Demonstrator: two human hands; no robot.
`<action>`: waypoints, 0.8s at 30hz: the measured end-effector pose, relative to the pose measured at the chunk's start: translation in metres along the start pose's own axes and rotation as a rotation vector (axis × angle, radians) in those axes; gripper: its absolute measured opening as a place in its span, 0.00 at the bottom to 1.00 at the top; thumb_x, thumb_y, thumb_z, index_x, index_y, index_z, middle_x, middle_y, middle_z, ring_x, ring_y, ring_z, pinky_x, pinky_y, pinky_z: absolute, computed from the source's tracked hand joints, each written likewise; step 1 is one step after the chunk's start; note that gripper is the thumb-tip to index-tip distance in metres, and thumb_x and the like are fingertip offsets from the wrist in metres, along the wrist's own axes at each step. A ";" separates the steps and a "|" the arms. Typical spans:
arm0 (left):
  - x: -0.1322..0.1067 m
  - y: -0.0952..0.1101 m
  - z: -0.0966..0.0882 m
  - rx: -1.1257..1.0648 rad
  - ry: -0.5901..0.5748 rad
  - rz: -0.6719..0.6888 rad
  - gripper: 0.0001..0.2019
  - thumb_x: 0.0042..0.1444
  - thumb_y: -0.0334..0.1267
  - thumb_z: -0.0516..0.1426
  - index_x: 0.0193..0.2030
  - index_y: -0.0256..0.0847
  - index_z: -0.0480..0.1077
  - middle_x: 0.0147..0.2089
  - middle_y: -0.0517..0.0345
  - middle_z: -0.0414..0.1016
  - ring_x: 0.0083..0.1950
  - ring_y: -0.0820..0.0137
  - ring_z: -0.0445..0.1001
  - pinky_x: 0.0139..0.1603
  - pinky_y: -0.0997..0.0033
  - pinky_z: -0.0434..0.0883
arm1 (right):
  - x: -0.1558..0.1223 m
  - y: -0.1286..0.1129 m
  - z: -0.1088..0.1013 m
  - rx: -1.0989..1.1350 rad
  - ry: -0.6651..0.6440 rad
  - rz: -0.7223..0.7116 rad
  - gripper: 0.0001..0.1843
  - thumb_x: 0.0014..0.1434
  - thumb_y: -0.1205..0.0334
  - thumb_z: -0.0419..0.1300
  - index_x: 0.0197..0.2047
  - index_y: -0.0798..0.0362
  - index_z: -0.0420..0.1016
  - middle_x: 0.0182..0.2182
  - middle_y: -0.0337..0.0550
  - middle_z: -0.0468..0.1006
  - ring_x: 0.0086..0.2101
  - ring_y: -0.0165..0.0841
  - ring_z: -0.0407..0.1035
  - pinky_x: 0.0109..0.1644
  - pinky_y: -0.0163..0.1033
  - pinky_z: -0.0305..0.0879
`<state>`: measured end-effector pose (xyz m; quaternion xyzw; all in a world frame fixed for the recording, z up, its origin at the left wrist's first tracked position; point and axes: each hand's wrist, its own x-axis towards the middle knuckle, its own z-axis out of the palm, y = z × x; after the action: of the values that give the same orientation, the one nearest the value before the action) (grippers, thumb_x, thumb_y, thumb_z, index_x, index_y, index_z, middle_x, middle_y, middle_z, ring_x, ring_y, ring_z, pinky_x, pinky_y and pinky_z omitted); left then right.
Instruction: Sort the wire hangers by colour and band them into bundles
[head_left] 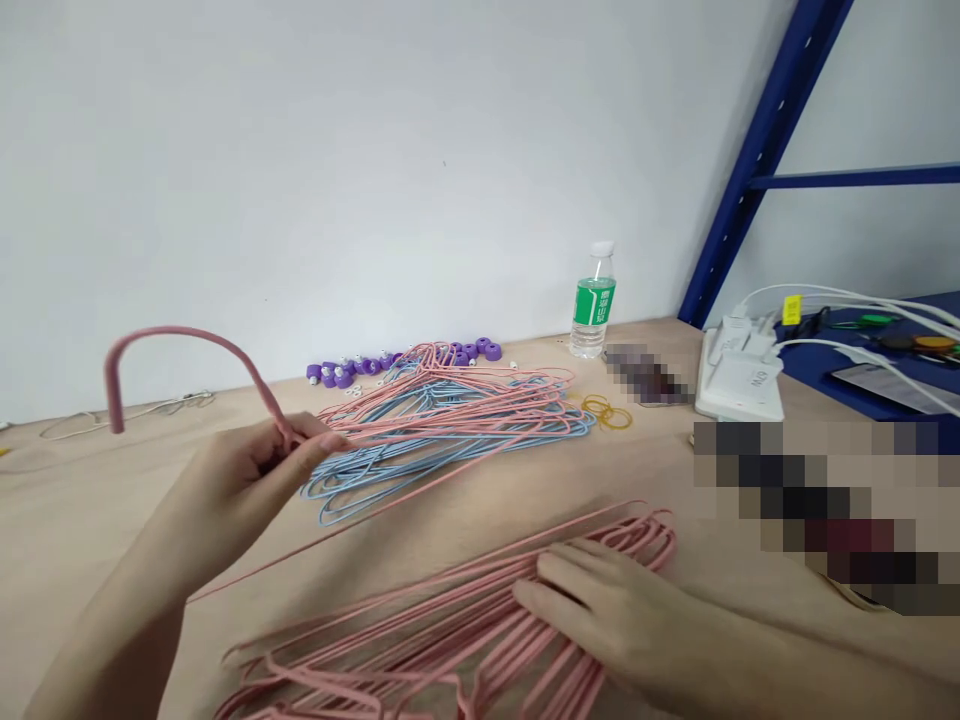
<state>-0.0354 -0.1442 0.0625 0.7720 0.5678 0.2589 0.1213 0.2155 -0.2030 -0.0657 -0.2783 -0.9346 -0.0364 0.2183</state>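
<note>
Left hand (244, 490) clenched on a pink hanger (180, 335); right hand (600, 610) open on piled pink hangers (465, 600); water bottle (592, 305) beyond

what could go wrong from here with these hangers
The pink coated-wire hanger in the left hand reaches across the loose pile of blue and pink hangers, so it might snag them. The pink hangers under the right hand lie overlapped and could tangle or slide apart.
</note>
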 end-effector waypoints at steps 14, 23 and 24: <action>0.142 -0.019 0.072 0.044 -0.389 -0.113 0.10 0.43 0.35 0.62 0.22 0.34 0.64 0.21 0.63 0.63 0.24 0.74 0.64 0.26 0.74 0.62 | 0.013 0.036 0.001 0.400 -0.137 0.496 0.21 0.43 0.79 0.51 0.39 0.55 0.73 0.36 0.45 0.77 0.36 0.36 0.70 0.37 0.35 0.63; 0.117 -0.040 0.105 0.215 -0.245 -0.001 0.16 0.57 0.41 0.53 0.51 0.38 0.63 0.51 0.50 0.65 0.47 0.65 0.68 0.45 0.58 0.69 | 0.026 0.046 0.005 0.465 -0.164 0.482 0.14 0.44 0.78 0.49 0.31 0.54 0.69 0.30 0.41 0.75 0.32 0.33 0.68 0.35 0.34 0.60; 0.116 -0.041 0.106 0.222 -0.235 0.010 0.16 0.57 0.41 0.53 0.51 0.37 0.63 0.51 0.50 0.65 0.47 0.64 0.68 0.46 0.57 0.69 | 0.028 0.046 0.005 0.461 -0.180 0.485 0.14 0.44 0.77 0.49 0.31 0.54 0.69 0.30 0.42 0.75 0.33 0.34 0.68 0.35 0.34 0.60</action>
<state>0.0136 -0.0105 -0.0156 0.8083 0.5710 0.1031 0.0997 0.2176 -0.1491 -0.0611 -0.4378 -0.8405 0.2532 0.1943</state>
